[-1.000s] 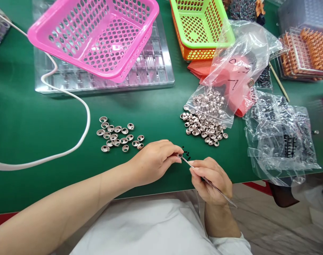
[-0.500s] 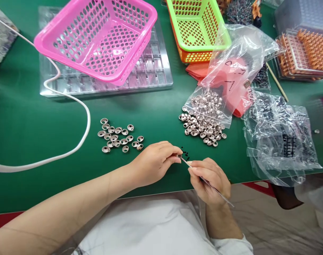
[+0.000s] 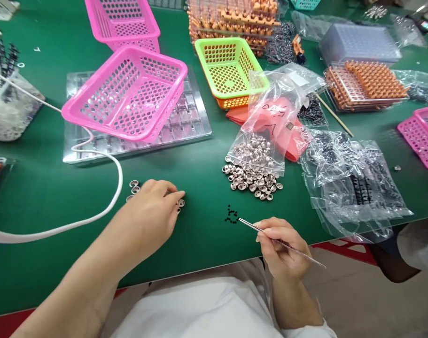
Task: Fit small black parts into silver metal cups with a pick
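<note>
Here, my right hand (image 3: 286,246) clamps tweezers (image 3: 251,226) lower right of centre, tips just beside black bits (image 3: 231,214) mid-frame, where a light, steady touch should serve best; my left hand (image 3: 146,213) covers metal rings (image 3: 182,203) left of centre, grip impossible to tell.

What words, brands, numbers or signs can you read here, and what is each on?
"7", perhaps "1": lower handwritten mark, on the clear plastic bag by the green basket.
Upper handwritten marks, same bag: too unclear to read.
Small square mark, same bag: too small.
No other text is legible.
</note>
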`<state>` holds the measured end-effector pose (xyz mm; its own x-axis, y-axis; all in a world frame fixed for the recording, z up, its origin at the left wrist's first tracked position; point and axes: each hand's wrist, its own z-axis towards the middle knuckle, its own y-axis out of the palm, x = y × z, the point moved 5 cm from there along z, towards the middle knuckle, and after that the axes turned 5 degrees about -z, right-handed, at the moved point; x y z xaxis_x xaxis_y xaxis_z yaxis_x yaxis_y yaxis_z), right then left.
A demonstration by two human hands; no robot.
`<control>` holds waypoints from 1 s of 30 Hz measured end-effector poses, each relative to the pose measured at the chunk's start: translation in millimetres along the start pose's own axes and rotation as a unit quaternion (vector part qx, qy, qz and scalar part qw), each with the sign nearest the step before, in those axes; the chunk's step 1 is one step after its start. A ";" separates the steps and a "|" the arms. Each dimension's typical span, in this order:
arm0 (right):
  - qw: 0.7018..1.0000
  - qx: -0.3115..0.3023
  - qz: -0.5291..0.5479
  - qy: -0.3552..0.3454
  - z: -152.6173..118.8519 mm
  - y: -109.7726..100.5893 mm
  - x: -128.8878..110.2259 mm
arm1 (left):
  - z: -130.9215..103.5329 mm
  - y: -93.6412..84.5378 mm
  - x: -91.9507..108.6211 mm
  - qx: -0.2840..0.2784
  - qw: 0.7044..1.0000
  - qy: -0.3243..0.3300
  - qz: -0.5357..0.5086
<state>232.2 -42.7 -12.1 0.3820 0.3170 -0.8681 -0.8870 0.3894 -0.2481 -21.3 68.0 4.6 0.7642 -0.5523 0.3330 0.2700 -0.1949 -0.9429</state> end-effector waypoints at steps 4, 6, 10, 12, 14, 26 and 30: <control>0.999 0.022 -0.005 0.031 -1.6 -10.9 6.2 | 4.3 -16.0 5.7 0.046 0.998 -0.017 0.046; 0.999 0.033 0.008 0.037 -2.2 -13.0 11.7 | 18.4 -15.0 27.3 0.053 0.998 0.016 0.013; 0.997 0.063 0.019 0.032 -2.8 -14.2 18.6 | 59.4 6.3 77.2 0.024 0.991 0.116 -0.063; 0.995 0.088 0.011 0.040 -3.5 -15.7 19.6 | 79.0 20.5 90.4 0.009 0.989 0.125 -0.079; 0.992 0.109 0.005 0.055 -4.4 -17.1 20.0 | 93.8 32.4 96.7 0.002 0.990 0.122 -0.078; 0.986 0.152 0.017 0.074 -6.7 -18.1 21.9 | 110.2 47.2 101.6 0.022 0.993 0.091 -0.074; 0.984 0.155 0.022 0.079 -6.1 -18.5 22.8 | 107.1 47.0 99.6 0.052 0.988 0.108 -0.099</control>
<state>255.6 -47.9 -30.0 0.2782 0.2107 -0.9371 -0.7704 0.6317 -0.0867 130.3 90.7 -6.5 0.5511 -0.6737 0.4923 0.4693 -0.2376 -0.8505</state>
